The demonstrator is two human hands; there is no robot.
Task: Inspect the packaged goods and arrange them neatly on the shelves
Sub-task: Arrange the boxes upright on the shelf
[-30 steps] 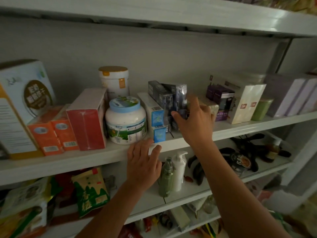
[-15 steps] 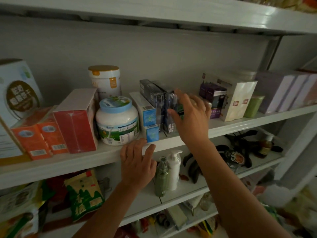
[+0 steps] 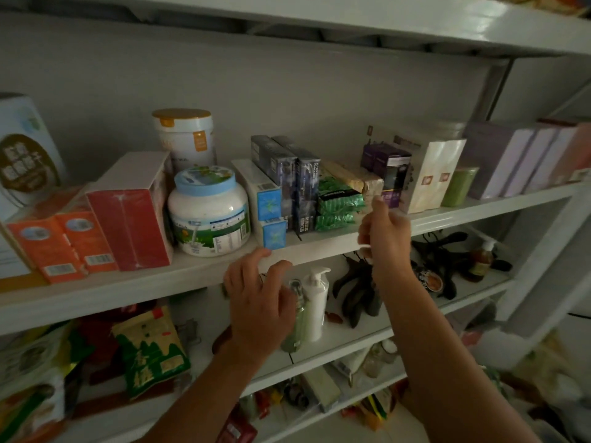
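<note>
On the middle shelf (image 3: 128, 284) stand two dark blue boxes (image 3: 305, 190), with stacked green packets (image 3: 339, 199) and a beige packet (image 3: 359, 180) to their right. Left of them are blue-and-white boxes (image 3: 268, 201), a white jar with a blue lid (image 3: 208, 215), a red box (image 3: 131, 215) and orange boxes (image 3: 57, 244). My left hand (image 3: 259, 298) rests its fingertips on the shelf's front edge below the blue-and-white boxes. My right hand (image 3: 385, 233) hovers in front of the beige packet, fingers loosely curled, holding nothing.
Further right stand purple boxes (image 3: 387, 169), tall white boxes (image 3: 436, 174), a green jar (image 3: 459, 187) and lavender boxes (image 3: 511, 158). A can with an orange lid (image 3: 185, 135) stands at the back. The shelf below holds a white pump bottle (image 3: 316, 298), black hangers (image 3: 358, 292) and a green bag (image 3: 150, 350).
My right hand has let go of the dark blue boxes and drawn back to the right and down, uncovering the green packets. My left hand stays on the shelf edge.
</note>
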